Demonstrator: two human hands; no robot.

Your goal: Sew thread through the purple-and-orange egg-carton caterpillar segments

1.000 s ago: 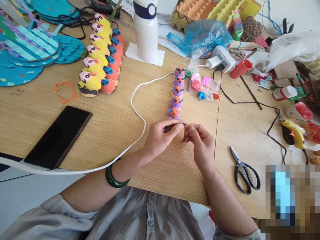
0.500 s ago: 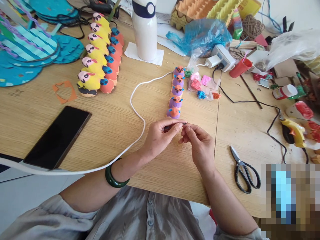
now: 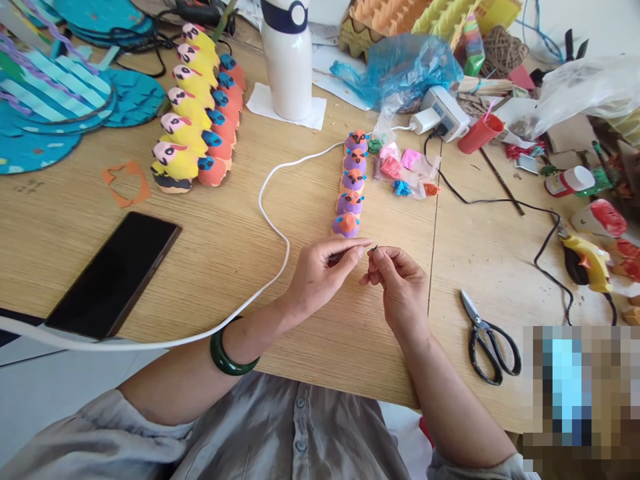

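Observation:
My left hand is closed round a dark lump, mostly hidden in the palm, that looks like black modelling clay. Thumb and forefinger of my right hand pinch a tiny black bit, probably of the same clay; a small gap parts the two hands. Just beyond my fingertips stands a row of purple clay-covered bumps with orange faces and blue ears. The farther faces carry black marks; the nearest face shows none that I can make out.
Small packets of coloured clay lie right of the row. Scissors rest near the right forearm, a phone at left. A white cable crosses the table. Behind stand yellow bumps and a white bottle.
The right fingertips have drawn slightly away from the left ones, with the small black bit now between right thumb and forefinger. The left hand stays almost still.

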